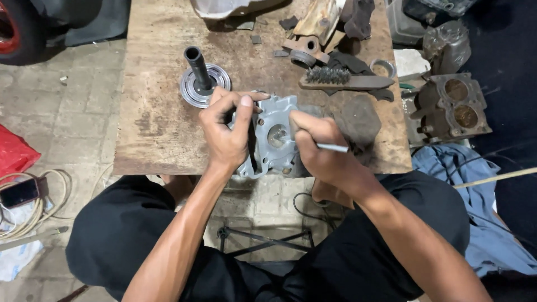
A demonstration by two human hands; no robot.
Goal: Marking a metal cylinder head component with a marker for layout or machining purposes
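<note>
On the near edge of the rusty surface (162, 140) your left hand (226, 134) has its grip clenched around the upper left side of a grey cast metal cover (274, 140), propping it up on edge. Your right hand (316, 148) grasps a thin metal tool (333, 147) like a pen, tip down in the cover's round bore. Judging by that, the tip could skid off the bore and scratch the casting or jab your left fingers, since they sit just beside it; the cover could also slip off the near edge. Farther left stands a round hub with an upright black shaft (202, 78). To the right lies a wire brush (344, 78), with a dark rag (358, 120) just beside your right hand, crowding it
</note>
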